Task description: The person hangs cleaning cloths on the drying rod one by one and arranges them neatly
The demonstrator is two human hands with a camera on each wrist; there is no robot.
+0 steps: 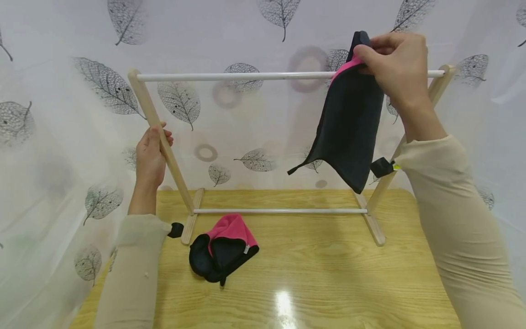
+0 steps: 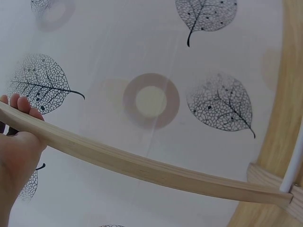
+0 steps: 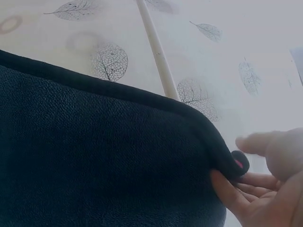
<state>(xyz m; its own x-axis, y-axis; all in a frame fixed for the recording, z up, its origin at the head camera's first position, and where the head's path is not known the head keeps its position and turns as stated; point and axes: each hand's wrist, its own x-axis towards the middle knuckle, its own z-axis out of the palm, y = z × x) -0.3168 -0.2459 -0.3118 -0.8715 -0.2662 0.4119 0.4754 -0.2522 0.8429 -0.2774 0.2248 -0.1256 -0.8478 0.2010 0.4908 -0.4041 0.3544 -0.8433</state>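
In the head view, my left hand (image 1: 150,155) grips the slanted wooden left post (image 1: 172,160) of a small rack, thumb in front and fingertips showing past it. The left wrist view shows this hand on the wooden post (image 2: 142,168) too. My right hand (image 1: 396,64) pinches the upper edge of a black cloth piece with pink lining (image 1: 349,119), draped over the white top rail (image 1: 230,76) near its right end. Its pointed corners hang down in front. In the right wrist view, fingers (image 3: 232,194) lie against the black cloth (image 3: 109,151) at its rolled edge.
A second pink and black cloth piece (image 1: 234,235) lies crumpled on the wooden table (image 1: 312,265), by the rack's left foot (image 1: 189,228). A white lower rail (image 1: 279,211) joins the rack's sides. Behind hangs a white leaf-printed curtain (image 1: 255,119).
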